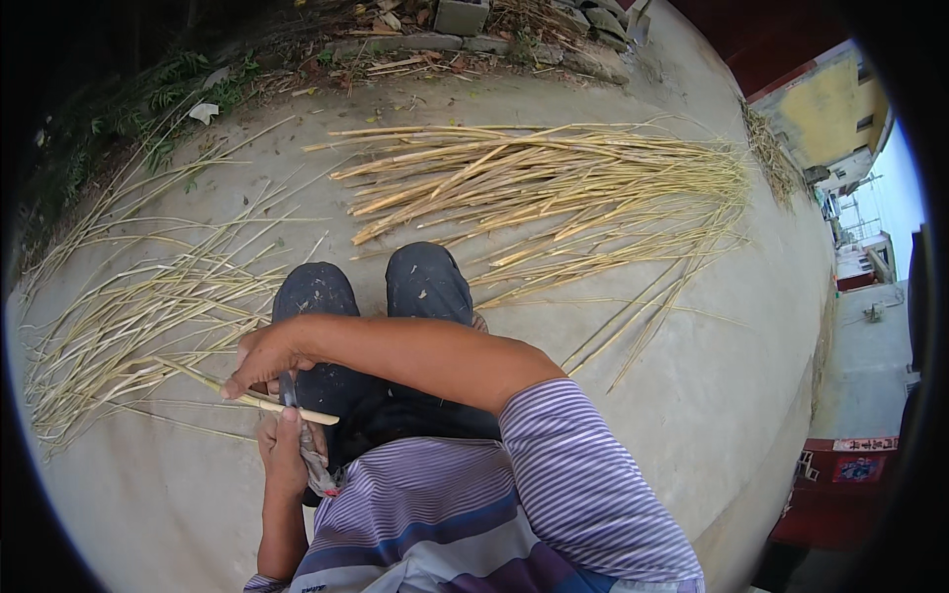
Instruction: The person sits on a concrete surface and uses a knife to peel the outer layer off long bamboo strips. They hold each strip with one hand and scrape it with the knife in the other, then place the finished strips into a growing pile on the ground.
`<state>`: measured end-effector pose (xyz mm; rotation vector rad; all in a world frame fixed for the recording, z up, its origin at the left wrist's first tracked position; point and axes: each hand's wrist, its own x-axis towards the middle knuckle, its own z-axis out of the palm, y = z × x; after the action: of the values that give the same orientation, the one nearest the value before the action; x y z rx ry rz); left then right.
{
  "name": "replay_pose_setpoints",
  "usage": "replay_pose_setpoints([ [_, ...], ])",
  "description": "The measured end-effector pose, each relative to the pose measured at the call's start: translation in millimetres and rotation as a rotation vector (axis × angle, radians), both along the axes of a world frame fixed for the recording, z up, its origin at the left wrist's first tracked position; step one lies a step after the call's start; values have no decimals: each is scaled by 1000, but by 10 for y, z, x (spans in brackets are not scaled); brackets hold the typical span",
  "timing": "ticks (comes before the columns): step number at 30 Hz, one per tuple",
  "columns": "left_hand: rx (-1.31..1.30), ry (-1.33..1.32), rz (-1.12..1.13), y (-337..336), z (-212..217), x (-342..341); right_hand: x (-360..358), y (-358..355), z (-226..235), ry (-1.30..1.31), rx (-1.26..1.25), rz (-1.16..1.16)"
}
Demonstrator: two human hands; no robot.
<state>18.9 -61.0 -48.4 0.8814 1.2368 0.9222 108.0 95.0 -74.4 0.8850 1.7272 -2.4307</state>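
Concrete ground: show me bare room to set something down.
Bare concrete lies right of the right sleeve, below the far stalk pile, and left of the left forearm, below the left stalk pile. Crowded: both piles and around the left hand, right hand and held stalk.

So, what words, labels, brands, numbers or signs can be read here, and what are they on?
Nothing can be read out here:
Banner, far right: marks like characters, too small.
Poster below it: coloured design, too blurred for any wording.
Shirt: small dark marks at the lower picture edge, cut off.
Held stalk: none visible.
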Motion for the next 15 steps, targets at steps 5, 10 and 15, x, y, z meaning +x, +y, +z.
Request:
replay_pose_setpoints([
  [5,-55,-64,24,-244,-80,-154,-235,-201,280,-169,160,123],
  [10,-65,-550,-486,-74,-169,-713,-358,-352,36,-108,124,7],
  [15,350,-56,-905,-146,185,-581,-480,-301,92,-196,50,-135],
])
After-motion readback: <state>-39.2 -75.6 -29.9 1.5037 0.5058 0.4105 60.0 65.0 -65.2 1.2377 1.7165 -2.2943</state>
